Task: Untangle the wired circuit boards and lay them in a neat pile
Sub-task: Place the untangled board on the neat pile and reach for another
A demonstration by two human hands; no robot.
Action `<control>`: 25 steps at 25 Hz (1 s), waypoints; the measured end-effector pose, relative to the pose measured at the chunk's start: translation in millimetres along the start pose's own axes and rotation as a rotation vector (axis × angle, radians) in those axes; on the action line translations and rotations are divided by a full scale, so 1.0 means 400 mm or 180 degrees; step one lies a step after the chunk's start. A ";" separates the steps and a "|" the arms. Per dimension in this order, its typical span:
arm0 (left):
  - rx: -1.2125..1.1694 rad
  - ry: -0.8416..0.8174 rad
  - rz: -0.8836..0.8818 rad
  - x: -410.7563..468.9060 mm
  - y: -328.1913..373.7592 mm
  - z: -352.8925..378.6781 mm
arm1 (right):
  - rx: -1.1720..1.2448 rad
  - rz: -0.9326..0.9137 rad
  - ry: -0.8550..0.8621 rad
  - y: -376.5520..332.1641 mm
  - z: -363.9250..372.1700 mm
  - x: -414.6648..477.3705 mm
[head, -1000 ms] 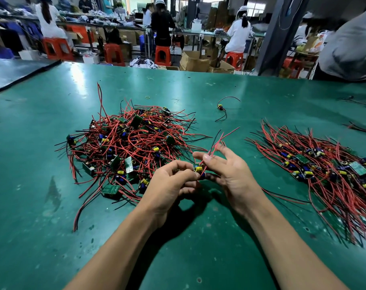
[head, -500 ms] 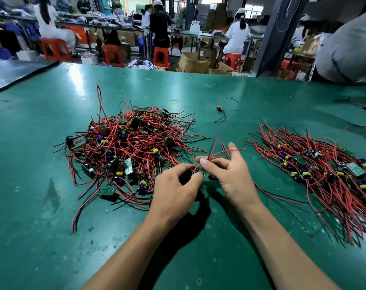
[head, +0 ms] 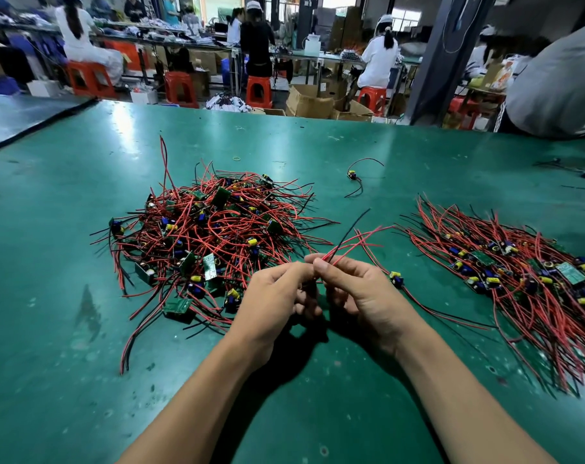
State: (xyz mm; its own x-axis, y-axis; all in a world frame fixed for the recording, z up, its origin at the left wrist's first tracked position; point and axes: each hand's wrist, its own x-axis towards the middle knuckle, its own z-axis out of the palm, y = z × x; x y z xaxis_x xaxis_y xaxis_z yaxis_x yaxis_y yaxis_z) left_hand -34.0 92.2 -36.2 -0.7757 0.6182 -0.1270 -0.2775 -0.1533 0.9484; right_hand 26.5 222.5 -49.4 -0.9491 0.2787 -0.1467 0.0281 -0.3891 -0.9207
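Between the tangled heap (head: 214,239) and the neat pile (head: 518,276), the left hand (head: 277,296) and right hand (head: 361,293) each pinch the loose wires (head: 346,247) in curled fingertips — apparently straightening them for stacking.

An orange stool (head: 373,97) is being sat on by a worker in white (head: 379,61). Cardboard boxes (head: 309,102) are being kept beyond the green table (head: 67,229), where a small rubber band (head: 236,158) is lying.

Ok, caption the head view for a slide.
Left hand and right hand pinch red and black wires between tangled board heap and neat pile.
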 end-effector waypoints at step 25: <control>-0.0789 0.0028 -0.0348 0.049 -0.003 -0.010 | -0.1163 -0.0059 0.1846 -0.265 -0.091 0.411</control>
State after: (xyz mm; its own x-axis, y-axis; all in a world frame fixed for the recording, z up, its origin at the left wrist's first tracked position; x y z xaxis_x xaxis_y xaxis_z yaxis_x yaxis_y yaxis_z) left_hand -51.0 101.5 -41.1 -0.7381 0.6350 -0.2282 -0.4893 -0.2708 0.8290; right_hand -121.1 341.7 11.1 -0.6318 0.7473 -0.2059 0.2143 -0.0869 -0.9729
